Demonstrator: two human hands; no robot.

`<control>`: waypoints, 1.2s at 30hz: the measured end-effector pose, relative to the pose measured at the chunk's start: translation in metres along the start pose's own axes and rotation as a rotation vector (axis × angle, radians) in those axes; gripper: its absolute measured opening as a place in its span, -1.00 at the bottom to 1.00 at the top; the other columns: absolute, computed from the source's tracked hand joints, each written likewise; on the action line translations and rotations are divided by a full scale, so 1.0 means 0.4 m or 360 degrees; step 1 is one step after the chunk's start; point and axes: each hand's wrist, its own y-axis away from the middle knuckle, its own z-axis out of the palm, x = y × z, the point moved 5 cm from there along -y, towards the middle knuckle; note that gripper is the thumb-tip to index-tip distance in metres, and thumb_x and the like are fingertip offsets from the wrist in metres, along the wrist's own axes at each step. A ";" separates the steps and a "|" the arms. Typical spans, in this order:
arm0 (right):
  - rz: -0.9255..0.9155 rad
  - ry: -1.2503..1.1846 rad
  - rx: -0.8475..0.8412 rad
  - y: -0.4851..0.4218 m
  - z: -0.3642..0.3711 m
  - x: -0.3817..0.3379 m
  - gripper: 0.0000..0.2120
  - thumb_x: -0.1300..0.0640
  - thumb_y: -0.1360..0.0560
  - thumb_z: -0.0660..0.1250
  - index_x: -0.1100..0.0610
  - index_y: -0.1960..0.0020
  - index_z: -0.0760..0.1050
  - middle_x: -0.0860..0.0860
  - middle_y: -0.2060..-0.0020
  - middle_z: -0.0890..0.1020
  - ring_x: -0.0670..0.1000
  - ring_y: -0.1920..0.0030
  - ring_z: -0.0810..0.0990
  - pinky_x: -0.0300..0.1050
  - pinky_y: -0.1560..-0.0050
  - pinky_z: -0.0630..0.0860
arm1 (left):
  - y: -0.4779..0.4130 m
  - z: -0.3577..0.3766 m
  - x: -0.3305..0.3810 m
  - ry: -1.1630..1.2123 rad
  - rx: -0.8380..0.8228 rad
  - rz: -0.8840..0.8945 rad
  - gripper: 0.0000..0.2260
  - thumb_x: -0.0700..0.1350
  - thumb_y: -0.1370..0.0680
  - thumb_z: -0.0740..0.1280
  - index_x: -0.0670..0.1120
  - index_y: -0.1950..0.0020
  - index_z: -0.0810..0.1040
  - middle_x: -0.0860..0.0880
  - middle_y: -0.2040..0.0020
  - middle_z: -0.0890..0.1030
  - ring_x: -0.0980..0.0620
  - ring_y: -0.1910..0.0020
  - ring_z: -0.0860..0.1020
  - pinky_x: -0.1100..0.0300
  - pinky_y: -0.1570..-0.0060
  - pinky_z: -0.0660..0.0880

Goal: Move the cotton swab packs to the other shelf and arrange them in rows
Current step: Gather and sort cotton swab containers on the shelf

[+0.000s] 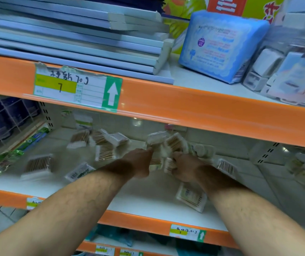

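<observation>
Several clear cotton swab packs lie scattered on the white middle shelf (133,198). Both my hands reach into it and clutch a bundle of packs (163,146) between them. My left hand (140,161) grips the bundle's left side. My right hand (185,167) grips its right side. Loose packs lie at the left (39,164), at the back (103,151), near my right forearm (191,197) and to the right (226,168). The frame is blurred by motion.
An orange shelf lip (203,111) with a price tag (77,87) hangs just above my hands. The upper shelf holds stacked flat grey-blue boxes (74,39), a blue soft pack (221,48) and bagged white items (286,71). Purple spools (0,119) stand at the left.
</observation>
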 end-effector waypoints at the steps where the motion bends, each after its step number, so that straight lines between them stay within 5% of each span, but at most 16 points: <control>1: -0.0010 0.0001 0.0018 0.003 -0.008 -0.002 -0.72 0.06 -0.49 0.31 0.03 -0.19 0.41 0.03 -0.06 0.60 0.04 0.11 0.53 -0.17 0.18 0.41 | 0.002 -0.007 0.001 0.0028 0.0021 0.0002 -0.39 -0.15 -0.42 0.38 -0.08 -0.45 0.28 -0.11 -0.16 0.57 -0.10 -0.11 0.56 0.13 0.11 0.53; 8: 0.0065 -0.0084 0.0040 0.018 -0.059 -0.009 -0.70 0.00 -0.50 0.29 0.04 -0.21 0.50 0.00 0.01 0.62 0.00 0.09 0.60 -0.17 0.19 0.50 | 0.024 -0.066 0.028 0.0067 0.0166 0.0095 -0.48 -0.11 -0.43 0.38 -0.03 -0.39 0.41 -0.09 -0.19 0.55 -0.07 -0.12 0.54 0.20 0.22 0.36; 11: 0.0036 -0.0341 0.0046 0.037 -0.087 -0.009 -0.55 0.03 -0.54 0.30 -0.10 -0.42 0.38 0.00 -0.26 0.56 0.00 -0.02 0.58 -0.18 0.07 0.51 | 0.026 -0.080 0.026 0.0114 0.0169 0.0068 -0.53 -0.06 -0.43 0.41 -0.05 -0.31 0.41 -0.08 -0.17 0.56 -0.09 -0.09 0.54 0.14 0.17 0.41; 13: -0.0033 -0.0380 0.0091 0.052 -0.106 -0.011 -0.65 0.01 -0.61 0.21 -0.12 -0.39 0.42 0.00 -0.30 0.54 -0.01 0.02 0.57 -0.19 0.10 0.52 | 0.030 -0.090 0.020 0.0155 0.0184 0.0035 -0.53 -0.03 -0.42 0.43 -0.04 -0.28 0.39 -0.07 -0.11 0.58 -0.07 -0.02 0.56 0.09 0.16 0.51; 16: -0.0094 -0.0244 0.0125 0.062 -0.119 -0.013 -0.70 -0.07 -0.64 0.13 0.01 -0.21 0.55 0.04 -0.10 0.63 -0.07 0.21 0.55 -0.20 0.32 0.46 | 0.034 -0.106 0.011 0.0222 0.0238 0.0000 -0.54 0.04 -0.41 0.44 -0.01 -0.26 0.44 -0.07 -0.08 0.61 -0.05 0.07 0.59 0.04 0.10 0.62; 19: 0.0002 -0.0364 0.0078 0.065 -0.120 -0.001 -0.72 -0.15 -0.51 0.30 0.01 -0.08 0.56 -0.04 0.10 0.62 -0.09 0.25 0.60 -0.17 0.34 0.52 | 0.034 -0.116 0.004 0.0271 0.0251 0.0011 -0.55 0.07 -0.41 0.46 -0.03 -0.25 0.52 -0.04 -0.11 0.62 -0.03 0.00 0.60 0.04 0.00 0.61; 21: 0.0051 -0.0403 -0.0021 0.071 -0.119 0.002 -0.61 -0.03 -0.38 0.44 -0.03 -0.19 0.53 -0.10 0.09 0.57 -0.08 0.18 0.61 -0.17 0.32 0.56 | 0.036 -0.122 0.002 0.0248 0.0258 0.0019 -0.55 0.09 -0.41 0.44 -0.05 -0.25 0.54 -0.05 -0.12 0.63 -0.03 -0.01 0.59 0.04 -0.02 0.60; 25: 0.0070 -0.0356 -0.0031 0.077 -0.127 -0.004 -0.46 0.23 -0.37 0.38 0.01 -0.33 0.46 -0.06 0.08 0.56 -0.03 0.15 0.62 -0.13 0.26 0.62 | 0.039 -0.127 -0.004 0.0234 0.0260 -0.0007 -0.56 0.10 -0.43 0.42 -0.05 -0.25 0.56 -0.04 -0.13 0.62 -0.02 -0.04 0.57 0.09 -0.02 0.57; 30: 0.0061 -0.0520 0.0072 0.093 -0.129 -0.013 -0.72 0.07 -0.42 0.44 0.13 -0.08 0.52 0.07 0.13 0.64 0.06 0.20 0.69 0.01 0.23 0.67 | 0.036 -0.127 -0.005 0.0156 0.0262 0.0031 -0.55 0.13 -0.47 0.37 -0.04 -0.31 0.56 -0.04 -0.24 0.59 -0.04 -0.19 0.54 0.09 -0.14 0.51; 33: 0.0033 -0.0595 0.0168 0.101 -0.140 -0.014 -0.67 -0.10 -0.45 0.45 0.18 0.17 0.53 0.06 0.42 0.61 0.00 0.47 0.58 -0.19 0.48 0.45 | 0.026 -0.129 -0.016 0.0218 0.0275 0.0020 -0.49 0.16 -0.46 0.38 0.00 -0.36 0.53 -0.01 -0.32 0.55 -0.03 -0.23 0.52 0.18 -0.08 0.44; 36: 0.0080 -0.0687 0.0202 0.101 -0.151 -0.012 -0.62 -0.16 -0.46 0.43 0.17 0.23 0.56 0.00 0.56 0.55 -0.04 0.58 0.51 -0.25 0.50 0.38 | 0.018 -0.134 -0.028 0.0311 0.0263 -0.0017 -0.44 0.19 -0.44 0.42 -0.01 -0.39 0.52 -0.01 -0.35 0.54 -0.02 -0.24 0.52 0.19 -0.03 0.42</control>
